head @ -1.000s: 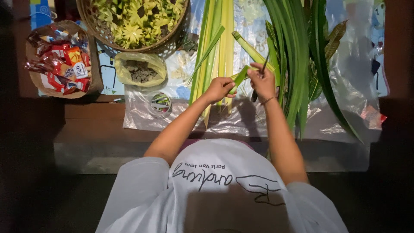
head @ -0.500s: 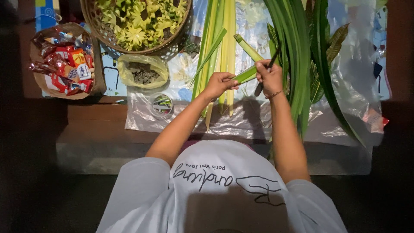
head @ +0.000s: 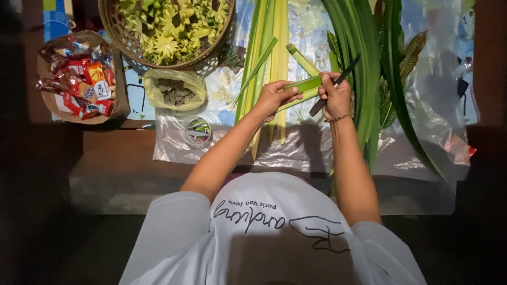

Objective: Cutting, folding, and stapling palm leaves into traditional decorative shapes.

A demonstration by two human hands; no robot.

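STEP: folding leaf strip [head: 302, 87] | LEFT hand [head: 274, 97]: fingers pinching strip end | RIGHT hand [head: 335, 95]: gripping strip plus knife [head: 338, 83] | WHERE: above plastic-covered surface [head: 296, 148] | NEXT: likely needs steady crease, blade clear of fingers

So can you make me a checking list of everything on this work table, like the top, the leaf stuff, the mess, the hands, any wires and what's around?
Surface: clear plastic sheet over a patterned cloth.
Job's things: folded green leaf strip held between both hands; dark knife in the right hand.
Clutter: long palm leaves, dark green leaves, woven basket of folded leaf pieces, yellow bag, small round tub, tray of wrapped snacks.
Fingers: left hand and right hand both shut on the strip.
Cables: nothing seen.
Surroundings: dark floor, too dim to tell more.
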